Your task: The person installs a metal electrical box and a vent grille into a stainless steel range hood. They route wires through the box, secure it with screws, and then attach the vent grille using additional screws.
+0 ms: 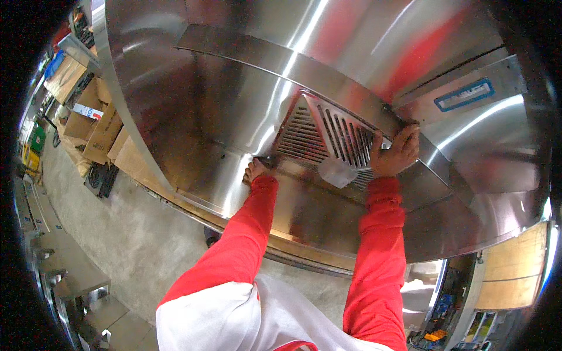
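Note:
A slotted metal vent cover (pixel 345 133) with angled faces sits in the middle of a large, shiny stainless-steel housing (pixel 228 99). At its lower left corner, the fingers of my left hand (pixel 256 171) are curled in beside a small dark spot; what they grip there is hidden. My right hand (pixel 397 153) presses on the right end of the vent cover and the long steel ledge (pixel 345 88) behind it, thumb and fingers apart. Between my hands, a pale, flat piece (pixel 338 172) lies against the vent cover's lower edge. Its kind is unclear.
A blue-framed plate (pixel 464 95) is on a steel box at the right. Open cardboard boxes (pixel 99 126) stand beyond the housing's left rim. Wooden board (pixel 281 229) runs along its near edge, above the concrete floor (pixel 158 234). Steel parts (pixel 88 269) lie at lower left.

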Action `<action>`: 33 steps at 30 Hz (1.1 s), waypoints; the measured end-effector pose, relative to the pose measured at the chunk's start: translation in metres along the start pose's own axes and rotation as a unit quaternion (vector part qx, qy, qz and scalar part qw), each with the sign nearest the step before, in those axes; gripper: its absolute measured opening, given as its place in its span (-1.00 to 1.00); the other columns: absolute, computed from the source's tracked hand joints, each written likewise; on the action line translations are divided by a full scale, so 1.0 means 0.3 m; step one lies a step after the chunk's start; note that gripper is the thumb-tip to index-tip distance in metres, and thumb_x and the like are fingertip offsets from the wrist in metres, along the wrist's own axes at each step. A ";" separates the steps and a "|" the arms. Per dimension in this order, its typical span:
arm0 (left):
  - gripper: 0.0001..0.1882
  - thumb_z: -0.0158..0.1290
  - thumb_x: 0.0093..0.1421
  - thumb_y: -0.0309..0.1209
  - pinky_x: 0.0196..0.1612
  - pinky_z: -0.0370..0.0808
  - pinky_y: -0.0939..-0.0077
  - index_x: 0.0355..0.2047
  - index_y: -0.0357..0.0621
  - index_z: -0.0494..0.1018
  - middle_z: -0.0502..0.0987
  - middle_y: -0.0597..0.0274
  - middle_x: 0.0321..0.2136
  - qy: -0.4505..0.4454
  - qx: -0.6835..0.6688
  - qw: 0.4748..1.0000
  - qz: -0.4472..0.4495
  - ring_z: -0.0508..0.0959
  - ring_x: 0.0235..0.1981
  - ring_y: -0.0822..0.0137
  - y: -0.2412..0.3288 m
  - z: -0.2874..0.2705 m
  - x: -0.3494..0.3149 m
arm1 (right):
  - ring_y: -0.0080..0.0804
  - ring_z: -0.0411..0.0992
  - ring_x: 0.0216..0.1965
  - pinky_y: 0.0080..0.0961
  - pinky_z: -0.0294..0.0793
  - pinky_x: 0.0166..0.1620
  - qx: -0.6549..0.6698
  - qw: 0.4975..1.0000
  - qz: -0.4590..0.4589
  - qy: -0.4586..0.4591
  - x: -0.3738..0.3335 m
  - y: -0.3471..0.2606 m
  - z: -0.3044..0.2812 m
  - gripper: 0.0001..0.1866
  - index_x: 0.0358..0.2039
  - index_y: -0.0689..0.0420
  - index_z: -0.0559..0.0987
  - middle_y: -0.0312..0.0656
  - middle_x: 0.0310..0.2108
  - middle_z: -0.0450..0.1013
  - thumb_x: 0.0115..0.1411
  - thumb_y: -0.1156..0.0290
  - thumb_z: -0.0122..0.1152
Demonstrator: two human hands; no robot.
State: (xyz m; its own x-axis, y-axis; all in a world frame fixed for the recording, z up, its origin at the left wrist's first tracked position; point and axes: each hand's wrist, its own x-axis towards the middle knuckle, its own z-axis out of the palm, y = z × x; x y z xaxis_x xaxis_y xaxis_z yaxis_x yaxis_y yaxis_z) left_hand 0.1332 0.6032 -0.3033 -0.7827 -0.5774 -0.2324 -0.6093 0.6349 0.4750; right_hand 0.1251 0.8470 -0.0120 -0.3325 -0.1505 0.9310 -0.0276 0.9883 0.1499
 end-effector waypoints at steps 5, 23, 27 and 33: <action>-0.38 0.21 0.00 0.16 0.14 0.26 0.08 0.08 0.32 0.47 0.56 0.34 -0.01 -0.053 0.008 0.998 0.023 0.43 0.12 0.13 -0.050 0.037 0.045 | 0.22 0.28 0.13 0.12 0.24 0.15 -0.002 1.000 0.001 -0.002 -0.008 -0.005 0.003 -0.05 0.36 0.24 0.21 0.21 0.23 0.24 0.22 -0.29 0.04; -0.59 0.22 0.08 0.07 0.12 0.29 0.01 -0.16 0.16 0.61 0.65 0.33 -0.13 -0.041 -0.048 0.995 -0.073 0.54 0.02 0.08 -0.027 0.061 0.126 | 0.17 0.32 0.09 0.08 0.26 0.13 0.001 0.999 0.028 -0.029 0.006 -0.017 -0.014 -0.04 0.35 0.24 0.23 0.18 0.26 0.26 0.20 -0.30 0.06; -0.57 0.22 0.06 0.08 0.13 0.28 0.03 -0.16 0.16 0.59 0.65 0.29 -0.14 0.043 -0.054 0.996 -0.057 0.53 0.01 0.07 -0.021 0.090 0.106 | 0.17 0.32 0.09 0.08 0.26 0.13 -0.010 0.999 0.027 -0.038 0.001 -0.014 -0.011 -0.03 0.36 0.23 0.21 0.18 0.26 0.26 0.20 -0.30 0.05; -0.56 0.24 0.02 0.05 0.15 0.27 0.04 -0.15 0.16 0.57 0.64 0.27 -0.12 -0.040 0.038 0.996 -0.067 0.56 -0.04 0.04 -0.024 0.115 0.157 | 0.21 0.33 0.06 0.12 0.26 0.11 -0.002 0.999 0.029 -0.032 0.007 -0.010 -0.003 -0.02 0.38 0.20 0.19 0.19 0.22 0.28 0.19 -0.32 0.05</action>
State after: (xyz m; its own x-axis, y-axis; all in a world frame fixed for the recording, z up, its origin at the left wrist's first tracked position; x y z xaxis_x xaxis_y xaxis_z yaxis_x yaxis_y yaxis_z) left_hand 0.0965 0.5892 -0.3469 -0.7000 -0.6178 -0.3581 -0.7139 0.5941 0.3706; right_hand 0.1254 0.8438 -0.0104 -0.3927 -0.0915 0.9151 -0.0033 0.9952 0.0981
